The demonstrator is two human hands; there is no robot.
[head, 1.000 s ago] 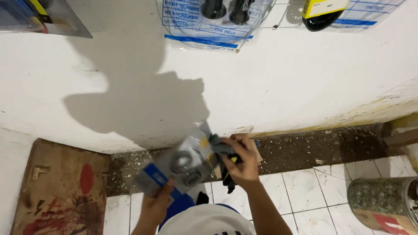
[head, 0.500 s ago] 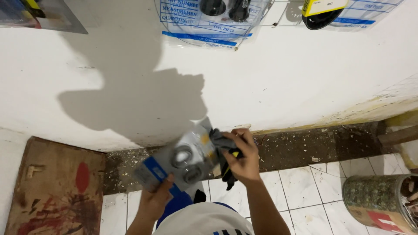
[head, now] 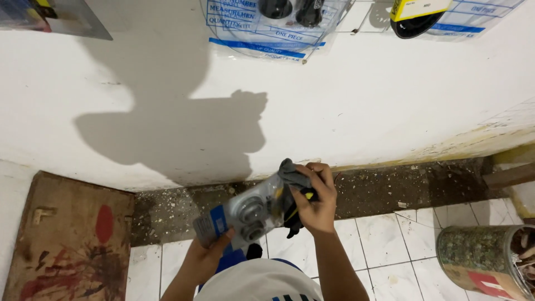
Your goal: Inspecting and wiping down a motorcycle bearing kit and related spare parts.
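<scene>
Our right hand point(head: 315, 198) is curled, pinching a dark glove point(head: 291, 192) against the top end of a clear packet point(head: 251, 214) of metal rings; our left hand point(head: 209, 253) clamps the packet's lower corner from beneath. We judge it light, slick and floppy, best gripped at the edges. Wall point(head: 356, 111) ahead, tile floor point(head: 390, 245) open below.
</scene>
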